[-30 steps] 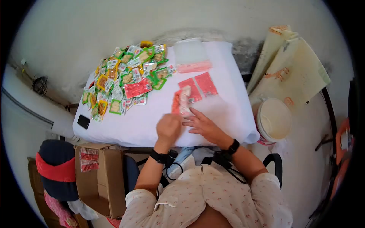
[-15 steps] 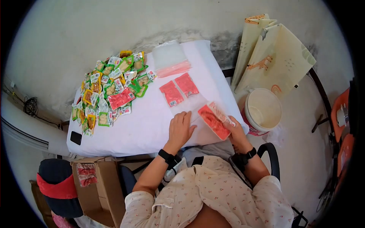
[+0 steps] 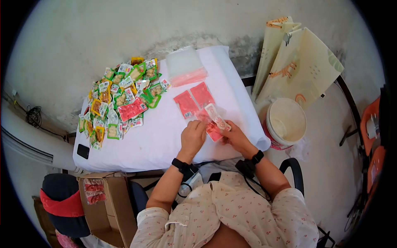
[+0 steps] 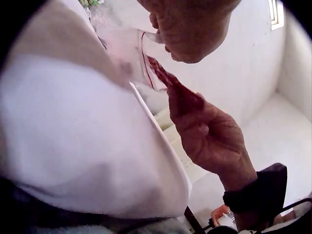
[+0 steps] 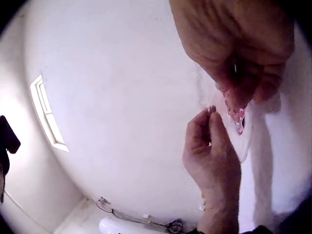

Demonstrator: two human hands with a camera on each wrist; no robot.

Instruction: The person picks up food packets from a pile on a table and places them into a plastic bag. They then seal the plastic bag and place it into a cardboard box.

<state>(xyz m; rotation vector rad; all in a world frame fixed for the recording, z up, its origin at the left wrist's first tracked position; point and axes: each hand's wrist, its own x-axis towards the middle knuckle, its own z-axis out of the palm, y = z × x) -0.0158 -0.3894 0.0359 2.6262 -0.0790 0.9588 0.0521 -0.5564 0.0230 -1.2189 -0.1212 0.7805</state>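
Note:
In the head view the right hand [image 3: 238, 138] grips a red packet [image 3: 214, 131] with a white label strip, tilted above the table. The left hand [image 3: 192, 138] pinches the edge of a clear bag beside it. The left wrist view shows the clear bag [image 4: 127, 51] with a red line along its mouth, and the packet's end [image 4: 160, 69] at that mouth. In the right wrist view the left hand [image 5: 209, 146] has thumb and fingertips together on the clear plastic. Two red packets [image 3: 202, 94] lie flat just beyond the hands.
A heap of small snack packets [image 3: 120, 97] covers the table's left part, with a phone [image 3: 83, 151] near its front corner. Clear bags [image 3: 185, 66] lie at the back. A cardboard box [image 3: 109, 202] stands front left, a white bucket [image 3: 286, 122] at right.
Since half a second ago, the right hand has brought the red packet leftward to the left hand and the bag. The left hand now pinches the bag's edge; its fingers were straighter before.

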